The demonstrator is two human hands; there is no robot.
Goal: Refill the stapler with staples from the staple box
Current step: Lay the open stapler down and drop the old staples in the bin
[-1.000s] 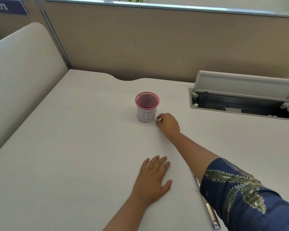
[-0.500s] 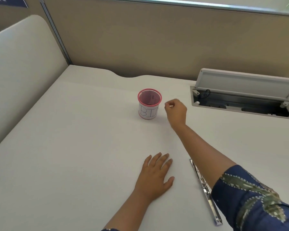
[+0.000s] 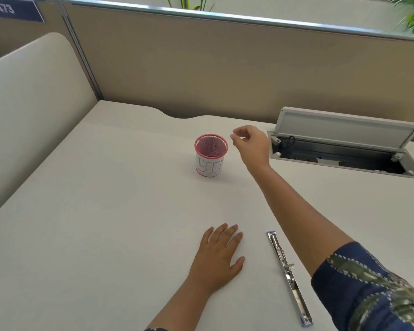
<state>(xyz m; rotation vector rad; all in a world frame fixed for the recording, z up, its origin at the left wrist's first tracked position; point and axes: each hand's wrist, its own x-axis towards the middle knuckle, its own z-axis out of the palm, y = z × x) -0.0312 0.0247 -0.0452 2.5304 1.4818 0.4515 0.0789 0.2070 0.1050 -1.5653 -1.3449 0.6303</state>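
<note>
The stapler lies folded out flat on the white desk, a long chrome strip with blue ends, just left of my right forearm. My left hand rests palm down on the desk to the stapler's left, fingers spread, holding nothing. My right hand is raised beside the rim of a pink mesh cup labelled BIN. Its thumb and forefinger are pinched together, and I see nothing between the tips. No staple box is in view.
An open cable hatch with a raised lid is set into the desk at the back right. A tan partition closes off the back and a cream panel the left side.
My right hand lifted off the desk beside the cup and moved up to its rim, fingers still pinched. The left hand stayed flat. The stapler came into fuller view.
</note>
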